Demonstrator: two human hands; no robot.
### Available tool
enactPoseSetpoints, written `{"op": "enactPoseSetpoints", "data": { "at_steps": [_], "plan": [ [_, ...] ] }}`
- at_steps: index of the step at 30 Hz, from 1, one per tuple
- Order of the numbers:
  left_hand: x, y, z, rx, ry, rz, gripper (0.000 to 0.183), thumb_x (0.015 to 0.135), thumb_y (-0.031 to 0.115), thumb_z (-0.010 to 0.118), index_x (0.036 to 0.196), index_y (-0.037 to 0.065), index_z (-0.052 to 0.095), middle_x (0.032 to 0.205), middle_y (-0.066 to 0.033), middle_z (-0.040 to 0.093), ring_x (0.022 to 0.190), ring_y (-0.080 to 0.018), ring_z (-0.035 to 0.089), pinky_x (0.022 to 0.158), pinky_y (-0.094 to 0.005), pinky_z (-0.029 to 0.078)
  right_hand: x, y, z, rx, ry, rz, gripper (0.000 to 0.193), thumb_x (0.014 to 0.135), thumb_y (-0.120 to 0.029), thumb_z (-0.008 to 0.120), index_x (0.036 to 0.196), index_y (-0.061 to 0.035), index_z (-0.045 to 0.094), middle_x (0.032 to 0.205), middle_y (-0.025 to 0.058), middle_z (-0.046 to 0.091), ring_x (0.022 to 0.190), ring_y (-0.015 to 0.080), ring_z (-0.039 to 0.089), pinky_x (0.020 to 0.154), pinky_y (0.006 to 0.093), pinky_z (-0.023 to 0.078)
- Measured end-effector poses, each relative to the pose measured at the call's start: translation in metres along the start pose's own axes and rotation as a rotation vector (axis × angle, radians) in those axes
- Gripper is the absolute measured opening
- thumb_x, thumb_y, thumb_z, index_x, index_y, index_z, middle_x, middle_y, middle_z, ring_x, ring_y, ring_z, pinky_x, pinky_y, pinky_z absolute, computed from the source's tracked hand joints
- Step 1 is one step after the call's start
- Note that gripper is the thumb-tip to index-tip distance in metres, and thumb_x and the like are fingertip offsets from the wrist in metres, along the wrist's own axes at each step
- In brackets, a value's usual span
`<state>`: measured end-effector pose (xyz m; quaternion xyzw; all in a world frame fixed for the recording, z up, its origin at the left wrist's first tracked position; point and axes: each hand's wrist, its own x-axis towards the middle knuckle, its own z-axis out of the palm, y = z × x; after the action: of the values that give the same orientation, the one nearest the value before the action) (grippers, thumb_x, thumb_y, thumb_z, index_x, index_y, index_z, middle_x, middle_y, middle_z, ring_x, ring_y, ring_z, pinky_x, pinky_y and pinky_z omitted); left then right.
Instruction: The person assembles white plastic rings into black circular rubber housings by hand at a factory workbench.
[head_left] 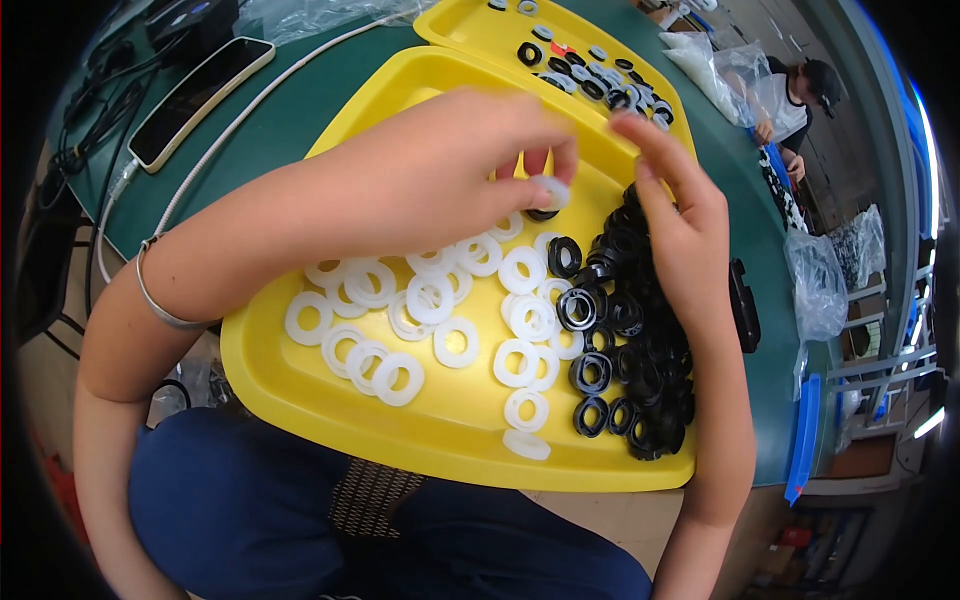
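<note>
My left hand (470, 165) is closed in a pinch on a white ring (552, 193) above the yellow tray (450, 445). Just under that ring a black edge shows; I cannot tell whether it is joined to it. My right hand (685, 225) hovers at the tray's right side, fingers apart, with nothing visible in it. Below my left hand, loose white rings (456, 342) lie scattered and partly overlapping. A dense heap of black rings (640, 350) fills the tray's right side, partly hidden by my right forearm.
Behind stands a second yellow tray (470, 25) with mixed black and white rings (590, 75). A phone (200, 105) with a white cable (240, 110) lies at the left on the green table (290, 110). Another person (795, 100) works at the far right, near clear plastic bags (815, 280).
</note>
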<state>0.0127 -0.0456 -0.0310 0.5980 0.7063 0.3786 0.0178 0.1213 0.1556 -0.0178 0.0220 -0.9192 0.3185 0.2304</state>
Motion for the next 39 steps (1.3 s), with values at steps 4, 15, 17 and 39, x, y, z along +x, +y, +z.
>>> {"op": "enactPoseSetpoints", "data": {
  "at_steps": [4, 15, 17, 39],
  "plan": [
    [0.005, 0.011, -0.012, -0.141, 0.139, -0.124, 0.011, 0.085, 0.010, 0.062, 0.095, 0.005, 0.061, 0.081, -0.0001, 0.053, 0.078, -0.0075, 0.052, 0.065, -0.0227, 0.041, -0.010, -0.020, 0.021, -0.190, -0.098, -0.160, 0.017, 0.085, -0.008, 0.059, 0.100, -0.0003, 0.062, 0.094, 0.0143, 0.060, 0.092, 0.0319, 0.057, 0.082, 0.0371, 0.046],
    [0.008, -0.007, -0.008, -0.488, 0.111, -0.238, 0.014, 0.086, 0.006, 0.059, 0.099, 0.003, 0.060, 0.091, -0.0001, 0.059, 0.085, -0.0066, 0.055, 0.081, -0.0237, 0.044, -0.006, -0.023, 0.018, -0.152, -0.221, 0.055, 0.018, 0.083, -0.013, 0.067, 0.089, -0.0005, 0.056, 0.085, 0.0124, 0.056, 0.080, 0.0249, 0.056, 0.072, 0.0342, 0.046],
    [0.009, -0.004, -0.009, -0.561, 0.084, -0.255, 0.018, 0.087, 0.006, 0.059, 0.105, 0.002, 0.058, 0.094, -0.0002, 0.059, 0.088, -0.0069, 0.055, 0.083, -0.0223, 0.043, -0.007, -0.022, 0.014, 0.136, -0.071, 0.184, 0.015, 0.084, -0.010, 0.065, 0.090, -0.0010, 0.056, 0.084, 0.0098, 0.059, 0.074, 0.0168, 0.058, 0.070, 0.0292, 0.047],
    [0.010, -0.004, -0.008, -0.699, -0.017, -0.129, 0.026, 0.092, 0.012, 0.058, 0.115, 0.000, 0.057, 0.097, -0.0015, 0.061, 0.096, -0.0085, 0.057, 0.089, -0.0240, 0.044, -0.010, -0.039, 0.010, 0.420, 0.058, -0.018, 0.011, 0.088, -0.002, 0.061, 0.097, -0.0004, 0.055, 0.092, 0.0038, 0.060, 0.085, 0.0108, 0.060, 0.078, 0.0233, 0.047]
  ]
}}
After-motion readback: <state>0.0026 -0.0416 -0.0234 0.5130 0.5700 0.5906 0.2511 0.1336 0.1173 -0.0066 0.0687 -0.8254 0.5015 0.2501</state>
